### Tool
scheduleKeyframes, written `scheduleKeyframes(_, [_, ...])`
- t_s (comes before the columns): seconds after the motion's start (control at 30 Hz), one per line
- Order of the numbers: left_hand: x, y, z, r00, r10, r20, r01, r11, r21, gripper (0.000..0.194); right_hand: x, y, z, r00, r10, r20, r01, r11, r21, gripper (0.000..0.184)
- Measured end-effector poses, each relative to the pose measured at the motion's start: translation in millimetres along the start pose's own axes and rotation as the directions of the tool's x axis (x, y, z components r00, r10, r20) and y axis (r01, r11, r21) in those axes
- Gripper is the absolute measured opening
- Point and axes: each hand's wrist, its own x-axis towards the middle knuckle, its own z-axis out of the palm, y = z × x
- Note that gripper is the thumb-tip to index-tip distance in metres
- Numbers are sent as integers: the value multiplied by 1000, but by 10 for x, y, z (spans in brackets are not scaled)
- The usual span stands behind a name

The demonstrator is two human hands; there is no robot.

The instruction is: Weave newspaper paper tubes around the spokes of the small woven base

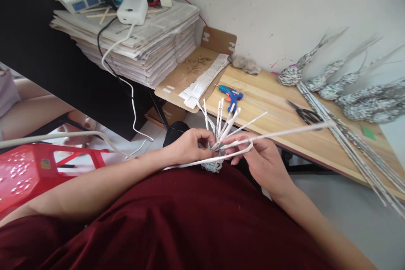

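Observation:
My left hand (190, 145) pinches the top of a small woven paper piece (214, 163) held over my lap, with several rolled paper sticks (226, 123) fanning up out of it. My right hand (261, 156) grips a long white paper tube (284, 133) that bends around the piece and reaches out to the right over the table. Both hands meet at the weave, thumbs close together.
A wooden table (272, 109) carries a blue glue gun (231, 93), black scissors (305, 114), a bundle of long paper tubes (348, 143) and several woven cone shapes (335, 80). A newspaper stack (142, 46) stands at the left, a red stool (34, 168) by my left arm.

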Motion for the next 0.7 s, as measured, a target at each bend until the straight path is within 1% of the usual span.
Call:
scheduleKeyframes(0.1, [19,-1,-25,997,-58,48,61,997,-54,22,11,-42,-9,998,-47,29,47,999,-13,37])
scheduleKeyframes(0.17, [15,-15,-36,994,-89,62,95,991,-94,25,30,-39,-21,998,-41,57,42,999,-15,42])
scheduleKeyframes(0.3, [-13,-58,-61,989,-126,75,137,979,-149,29,102,-21,-51,995,12,104,-17,998,53,58])
scheduleKeyframes(0.37, [-22,-69,-71,990,-127,69,137,976,-167,32,154,-28,-58,993,40,110,-49,995,85,61])
scheduleKeyframes(0.43, [-22,-77,-77,988,-136,73,148,968,-201,36,214,-45,-57,989,104,108,-115,988,100,63])
scheduleKeyframes(0.53, [0,-120,-76,978,-185,92,203,942,-269,40,303,-61,-50,974,197,116,-209,973,102,71])
scheduleKeyframes(0.63, [37,-206,-66,969,-233,86,248,924,-291,41,383,-46,-40,965,215,151,-233,966,111,80])
scheduleKeyframes(0.7, [59,-260,-56,972,-222,73,233,936,-265,40,434,-38,-26,962,214,172,-232,968,93,81])
